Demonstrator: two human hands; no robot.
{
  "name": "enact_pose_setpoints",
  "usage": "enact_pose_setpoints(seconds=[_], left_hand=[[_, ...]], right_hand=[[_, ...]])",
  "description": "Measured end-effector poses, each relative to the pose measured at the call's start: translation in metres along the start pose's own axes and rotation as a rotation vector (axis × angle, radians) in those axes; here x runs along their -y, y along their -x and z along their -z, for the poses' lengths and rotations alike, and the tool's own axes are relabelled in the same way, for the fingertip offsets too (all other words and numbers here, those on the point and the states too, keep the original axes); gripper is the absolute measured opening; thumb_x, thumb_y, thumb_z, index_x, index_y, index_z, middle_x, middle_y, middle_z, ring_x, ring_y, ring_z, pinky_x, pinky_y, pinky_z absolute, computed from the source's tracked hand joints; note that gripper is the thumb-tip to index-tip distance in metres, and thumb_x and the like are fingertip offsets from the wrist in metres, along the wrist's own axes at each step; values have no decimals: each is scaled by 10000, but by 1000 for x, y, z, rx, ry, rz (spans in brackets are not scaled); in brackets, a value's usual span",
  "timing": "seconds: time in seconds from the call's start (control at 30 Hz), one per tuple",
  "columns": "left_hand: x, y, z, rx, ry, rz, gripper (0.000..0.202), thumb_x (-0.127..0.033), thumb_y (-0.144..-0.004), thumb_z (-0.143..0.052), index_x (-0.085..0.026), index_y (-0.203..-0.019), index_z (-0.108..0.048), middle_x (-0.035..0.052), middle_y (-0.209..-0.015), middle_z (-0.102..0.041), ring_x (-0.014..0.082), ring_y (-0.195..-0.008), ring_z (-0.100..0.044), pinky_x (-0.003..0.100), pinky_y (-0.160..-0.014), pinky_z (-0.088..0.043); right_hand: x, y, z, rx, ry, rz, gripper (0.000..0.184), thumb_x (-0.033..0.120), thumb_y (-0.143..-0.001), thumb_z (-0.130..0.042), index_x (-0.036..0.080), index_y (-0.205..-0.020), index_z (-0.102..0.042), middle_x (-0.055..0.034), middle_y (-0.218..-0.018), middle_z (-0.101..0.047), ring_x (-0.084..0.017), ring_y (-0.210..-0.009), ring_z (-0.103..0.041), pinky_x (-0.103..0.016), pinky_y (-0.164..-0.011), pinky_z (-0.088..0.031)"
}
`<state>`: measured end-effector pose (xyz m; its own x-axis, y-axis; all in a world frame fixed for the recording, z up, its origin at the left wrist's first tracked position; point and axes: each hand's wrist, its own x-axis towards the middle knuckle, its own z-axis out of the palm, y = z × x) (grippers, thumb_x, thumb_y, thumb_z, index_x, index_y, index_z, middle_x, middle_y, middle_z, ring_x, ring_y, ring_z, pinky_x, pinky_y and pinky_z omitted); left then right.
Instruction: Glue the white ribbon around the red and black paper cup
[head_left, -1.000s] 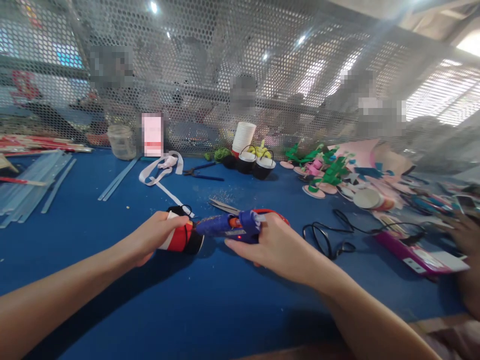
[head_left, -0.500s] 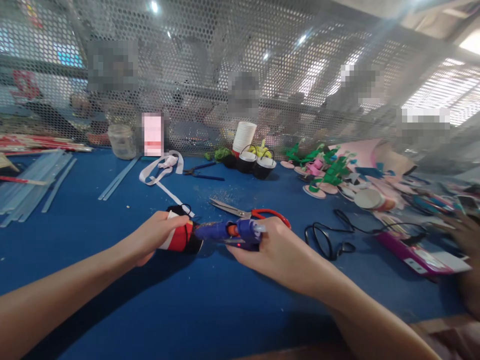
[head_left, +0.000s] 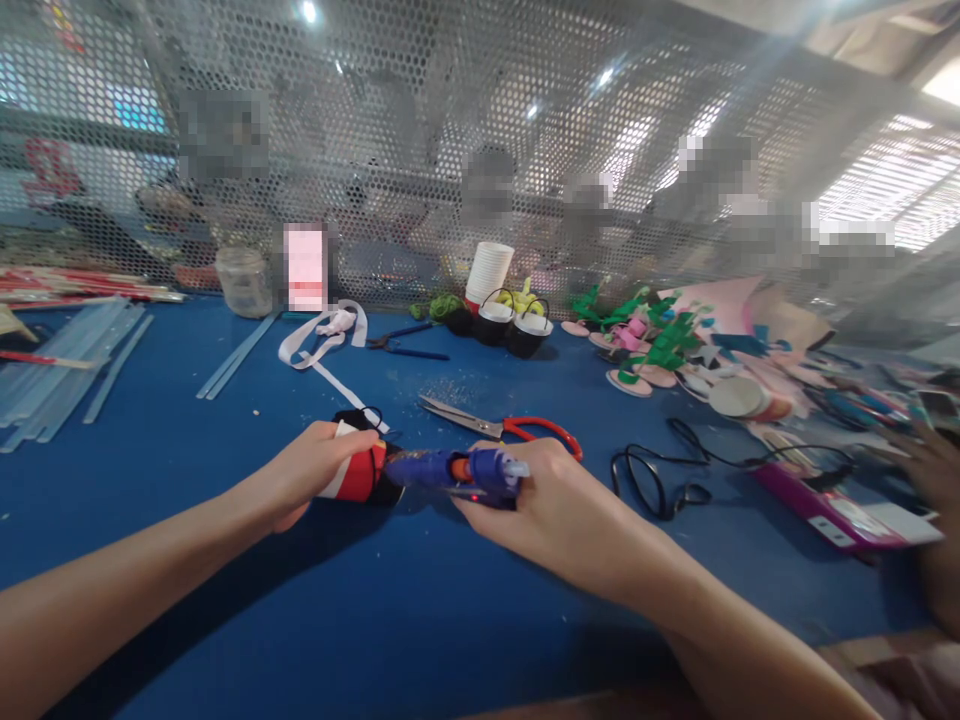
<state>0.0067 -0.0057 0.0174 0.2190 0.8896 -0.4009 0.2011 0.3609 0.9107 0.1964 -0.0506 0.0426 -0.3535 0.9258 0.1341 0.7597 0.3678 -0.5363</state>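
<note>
**Over the blue table [head_left: 420, 620], glue gun [head_left: 431, 468] at the cup [head_left: 352, 480]**

At the middle of the table's near half, we have the red, white and black cup tipped on its side in our left hand [head_left: 315, 462], thumb on top and fingers curled round the far side of the grip. Our right hand [head_left: 551, 495] is closed around the blue glue gun, a small red light glowing on its side. Its nozzle meets the cup's black part in our view; we cannot tell whether they touch.

Just beyond the gun lie red-handled scissors [head_left: 489, 429], blades parted. White ribbon [head_left: 342, 389] trails toward the cup from a loose loop, with blue-handled pliers [head_left: 416, 353] beside it. Farther back, two small black cups [head_left: 529, 336] stand near a stack of white cups [head_left: 491, 268]. At far right, we see another person's hand [head_left: 930, 460].
</note>
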Motion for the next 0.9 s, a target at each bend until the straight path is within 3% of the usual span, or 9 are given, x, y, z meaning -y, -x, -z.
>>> enact_pose_setpoints(seconds=[0.3, 0.53, 0.73, 0.9], left_hand=[[-2, 1, -2, -22, -9, -4, 233, -351, -613, -536, -119, -602, -558, -14, -533, -552, 113, -503, -472, 215, -519, -292], [1, 2, -2, -7, -66, -25, 230, -345, -634, -504, -120, -626, -549, -25, -510, -496, 97, -466, -408, 213, -490, -250], [9, -1, 1, 0, -167, -127, 269, -404, -638, -488, -144, -575, -517, -47, -462, -431, 86, -424, -336, 215, -450, -203], [8, 1, 0, -32, -187, -145, 255, -392, -595, -509, -144, -550, -548, -31, -461, -467, 101, -428, -371, 220, -436, -218]], right_hand=[[-1, 1, 0, 21, -16, 11, 118, 166, -651, -466, 169, -542, -420, 52, -464, -391, -56, -423, -295, -171, -393, -253], [-5, -5, 2, -82, -41, -41, 201, 198, -629, -498, 162, -480, -368, 62, -430, -326, -46, -410, -265, -163, -372, -255], [-9, -8, 7, 23, -129, -88, 170, 222, -661, -477, 164, -508, -432, 53, -400, -402, -52, -360, -362, -158, -340, -272], [-8, -7, 10, 71, -142, -115, 138, 248, -658, -494, 162, -551, -478, 44, -425, -469, -61, -356, -411, -162, -333, -286]])
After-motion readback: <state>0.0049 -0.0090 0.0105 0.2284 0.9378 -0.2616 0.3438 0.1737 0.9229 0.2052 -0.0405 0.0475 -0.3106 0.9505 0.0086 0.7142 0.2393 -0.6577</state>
